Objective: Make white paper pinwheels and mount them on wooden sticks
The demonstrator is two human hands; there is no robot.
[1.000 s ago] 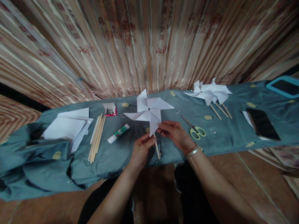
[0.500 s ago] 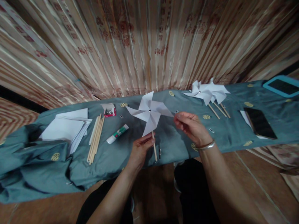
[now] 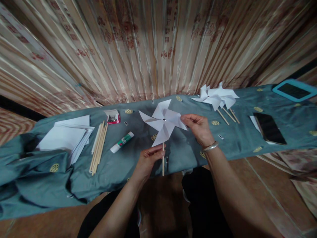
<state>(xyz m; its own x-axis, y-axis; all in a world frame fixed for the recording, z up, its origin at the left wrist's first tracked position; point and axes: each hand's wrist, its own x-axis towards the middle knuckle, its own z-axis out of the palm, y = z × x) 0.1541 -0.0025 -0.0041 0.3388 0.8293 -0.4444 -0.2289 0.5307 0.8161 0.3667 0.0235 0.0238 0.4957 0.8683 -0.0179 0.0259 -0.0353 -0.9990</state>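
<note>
A white paper pinwheel (image 3: 163, 127) with a dark-centred pin stands above the cloth in front of me. Its wooden stick (image 3: 163, 165) is pinched between the thumb and fingers of my left hand (image 3: 150, 160), just under the blades. My right hand (image 3: 198, 129), with a silver bracelet (image 3: 211, 146) on the wrist, has its fingertips closed at the pinwheel's right blade. Part of that blade's edge is hidden by the fingers.
On the green cloth (image 3: 183, 155) lie white paper sheets (image 3: 64, 137), wooden sticks (image 3: 98, 148), a glue stick (image 3: 122, 142) and a red box of pins (image 3: 114, 117). To the right are more pinwheels (image 3: 215, 97), a phone (image 3: 269, 129) and a blue-framed tablet (image 3: 294, 91). Behind hangs a curtain (image 3: 148, 49).
The pinwheel has turned slightly and shifted to the right. My right hand has come in to the left and a little up, from the blade's tip onto its edge. The view has shifted slightly.
</note>
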